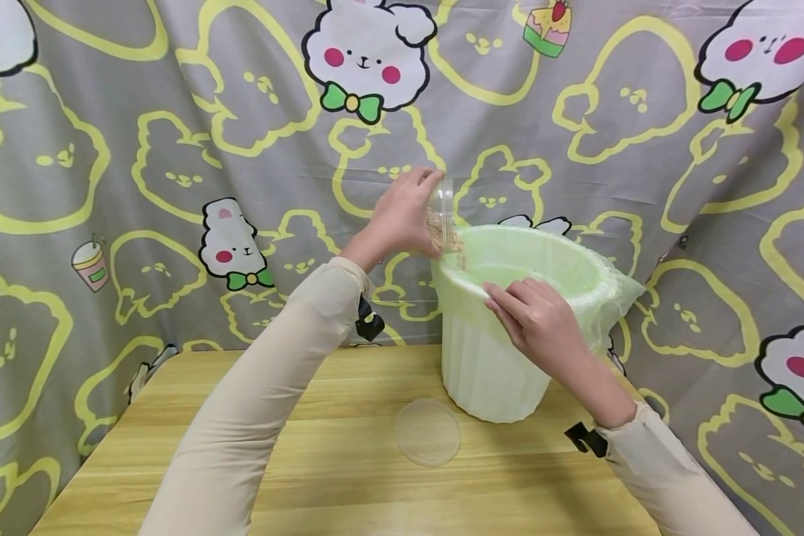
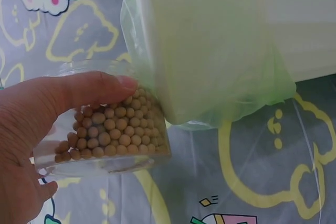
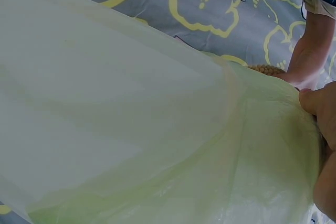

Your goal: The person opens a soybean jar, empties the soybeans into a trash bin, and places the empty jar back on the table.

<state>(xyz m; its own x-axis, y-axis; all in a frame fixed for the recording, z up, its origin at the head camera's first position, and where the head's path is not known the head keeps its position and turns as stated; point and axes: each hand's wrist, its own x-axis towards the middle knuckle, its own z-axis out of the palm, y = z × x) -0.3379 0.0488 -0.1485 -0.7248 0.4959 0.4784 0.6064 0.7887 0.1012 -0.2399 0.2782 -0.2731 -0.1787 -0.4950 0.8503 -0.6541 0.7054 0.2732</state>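
My left hand grips a clear jar tipped on its side, its mouth at the bin's left rim. Tan round beans lie along the jar's lower side in the left wrist view, with the thumb across its wall. In the head view some beans spill from the mouth at the rim. The white ribbed trash bin stands upright, lined with a thin green plastic bag folded over its edge. On the near rim my right hand pinches the bag-covered edge.
A round translucent lid lies flat on the wooden table, in front of the bin. Behind the table hangs a grey curtain with cartoon prints, close to the bin's far side. Loose bag plastic sticks out at the bin's right.
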